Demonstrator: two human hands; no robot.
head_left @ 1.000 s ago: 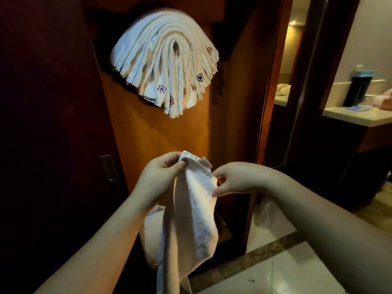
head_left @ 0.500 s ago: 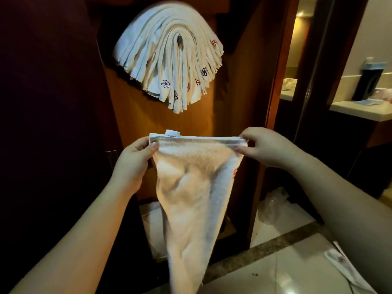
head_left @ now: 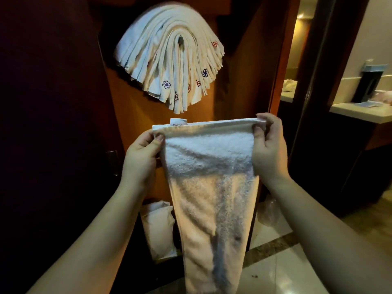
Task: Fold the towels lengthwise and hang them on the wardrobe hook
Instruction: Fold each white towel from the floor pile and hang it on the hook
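Towel (head_left: 209,177) held up in front of the wardrobe panel (head_left: 131,172), directly below the stack (head_left: 169,58) of towels already draped over the hook; the hook itself is hidden under them. Left hand (head_left: 141,154) pinches the towel's top left corner, thumb on the near face, fingers curled behind. Right hand (head_left: 268,145) pinches the top right corner, fingers curled over the hem. Top edge stretched taut and level between the two hands, a small label (head_left: 178,122) standing up from it near the left corner. Rest of the towel hangs straight down, narrowing toward the floor (head_left: 286,272), so its long axis is vertical and the short edge is the one held. Lower end runs out of view. Judgement: the lengthwise fold is not yet made; it calls for bringing the two corners together, one hand carrying its corner across to the other, so the crease runs down the hanging length. Both hands sit about equally far below the stack, the left slightly lower. A white bag (head_left: 158,225) sits low, far beneath the stack, left of the hanging towel. Counter (head_left: 360,113) well off to the right of the stack.
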